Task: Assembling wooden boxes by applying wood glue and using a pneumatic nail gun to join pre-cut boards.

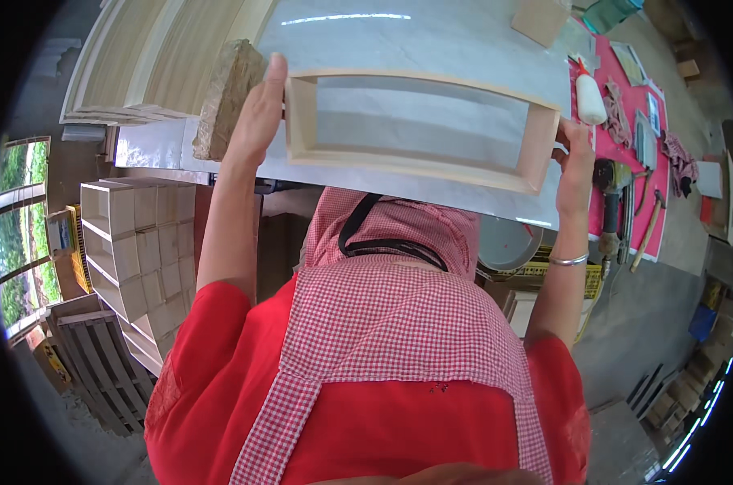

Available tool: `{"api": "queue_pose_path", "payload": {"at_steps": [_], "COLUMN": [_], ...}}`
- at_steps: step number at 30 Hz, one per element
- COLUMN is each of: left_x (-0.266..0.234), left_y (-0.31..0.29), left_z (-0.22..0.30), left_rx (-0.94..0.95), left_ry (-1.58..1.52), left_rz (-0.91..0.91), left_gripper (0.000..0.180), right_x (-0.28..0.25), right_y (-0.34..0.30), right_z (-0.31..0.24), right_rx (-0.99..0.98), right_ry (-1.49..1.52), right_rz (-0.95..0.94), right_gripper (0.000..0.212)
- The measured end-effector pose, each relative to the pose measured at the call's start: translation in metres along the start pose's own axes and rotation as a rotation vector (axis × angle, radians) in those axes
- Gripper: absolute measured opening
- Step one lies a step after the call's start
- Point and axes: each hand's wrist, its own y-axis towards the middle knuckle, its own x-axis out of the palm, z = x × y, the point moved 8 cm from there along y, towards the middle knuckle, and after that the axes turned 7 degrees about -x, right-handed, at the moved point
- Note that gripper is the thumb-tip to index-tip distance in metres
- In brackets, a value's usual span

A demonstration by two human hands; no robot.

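Observation:
A long rectangular frame of pale bare wood point(423, 168), open through the middle, is held between my two hands over the near edge of a glossy grey-white table point(471, 52). My left hand point(259, 117) presses against its left end, thumb pointing up and the other fingers mostly hidden. At the right end, my right hand point(575, 149) has its fingers bent against the outer side. Just left of my left hand stands a rough brown block point(230, 97). A white glue bottle with a red tip point(590, 99) lies beyond my right hand.
Pale wooden boards point(160, 61) are stacked at the far left. Stacked wooden boxes point(136, 250) stand below, left of me. On the pink-covered surface point(613, 73) at right lie a power tool point(613, 182), a hammer point(649, 230) and rags. A yellow crate point(548, 271) sits under the table edge.

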Motion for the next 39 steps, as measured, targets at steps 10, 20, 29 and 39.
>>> {"api": "queue_pose_path", "payload": {"at_steps": [10, 20, 29, 39], "left_x": [0.013, 0.015, 0.000, 0.136], "left_y": [0.027, -0.037, -0.062, -0.084], "left_z": [-0.004, -0.058, -0.044, 0.043], "left_rx": [-0.073, 0.104, 0.368, 0.834], "left_ry": [0.183, -0.328, -0.086, 0.619], "left_rz": [-0.108, 0.042, 0.323, 0.094], "left_gripper": [0.088, 0.063, 0.025, 0.028], "right_x": [-0.002, -0.007, -0.087, -0.112], "right_y": [0.015, -0.026, 0.072, 0.081], "right_z": [0.017, 0.026, 0.033, 0.080], "right_rx": [0.096, -0.250, -0.337, -0.162], "right_ry": [-0.046, 0.084, -1.008, -0.504], "right_rz": [-0.007, -0.028, 0.522, 0.646], "right_gripper": [0.059, 0.050, 0.043, 0.059]}}
